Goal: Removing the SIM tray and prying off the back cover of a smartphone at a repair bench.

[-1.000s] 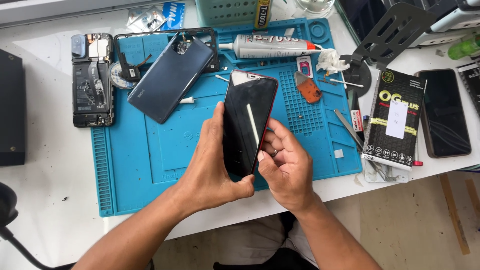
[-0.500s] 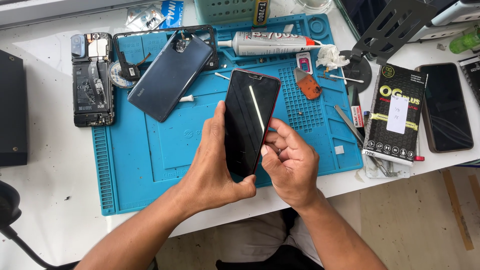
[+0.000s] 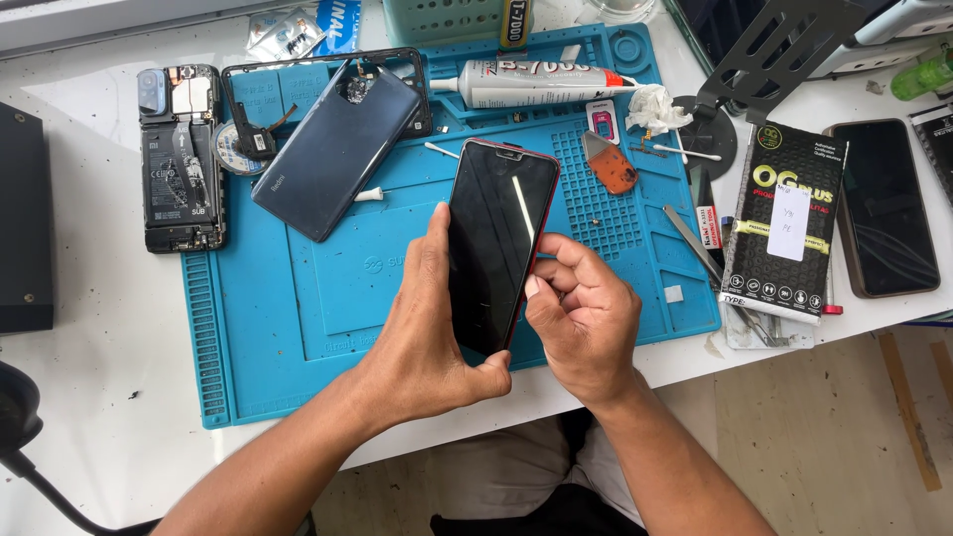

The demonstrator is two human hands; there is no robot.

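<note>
We hold the red-edged phone (image 3: 499, 248) upright over the middle of the blue work mat (image 3: 298, 298), dark screen toward us; our left hand (image 3: 427, 328) grips it from the left side and under its near end, thumb hooked beneath, while our right hand (image 3: 586, 318) is curled with fingertips pressed against the right edge of the frame. To do this well, we judge, the left grip should stay firm and low so the glass does not flex; the right fingers should work along the seam in small steps — never prying hard at one spot.

The back of the phone is hidden from us; whether the right fingertips pinch a tool or only bare edge, we cannot tell; the screen reflects a bright streak — so cracks or film are hard to make out.
</note>
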